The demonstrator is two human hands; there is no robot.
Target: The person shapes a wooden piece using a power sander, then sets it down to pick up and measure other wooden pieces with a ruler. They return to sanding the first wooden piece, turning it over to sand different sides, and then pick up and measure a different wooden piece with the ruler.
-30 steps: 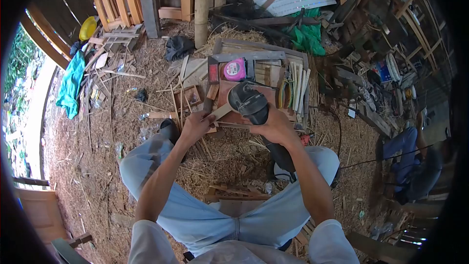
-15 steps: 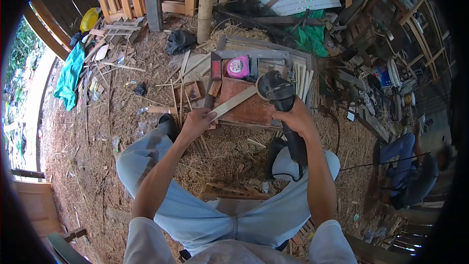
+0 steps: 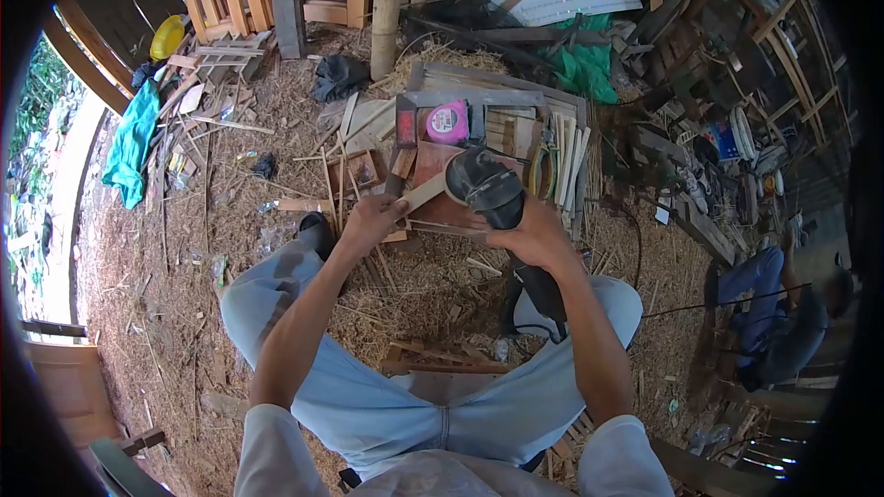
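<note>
My left hand (image 3: 373, 223) is closed on the near end of a thin, pale wood strip (image 3: 424, 196). The strip slants up to the right, and its far end goes under the disc of a black angle grinder (image 3: 488, 186). Around the grinder's body my right hand (image 3: 536, 235) is wrapped, its disc end toward the strip. Beneath both lies a reddish-brown board (image 3: 433, 159) on a low wooden bench (image 3: 529, 99). A pink tape measure (image 3: 448, 121) rests just beyond the grinder. To its right are yellow-green curved handles (image 3: 543, 173), perhaps pliers.
Thin wood strips (image 3: 573, 161) lie along the bench's right side. Wood shavings (image 3: 276, 156) cover the ground. The grinder's cord (image 3: 672, 311) trails right toward another person (image 3: 769, 322) seated there. A bamboo post (image 3: 387, 18) stands behind the bench.
The grinder has moved left along the strip, toward my left hand, and now covers its far part. The curved handles on the right have come into sight. My left hand has barely shifted.
</note>
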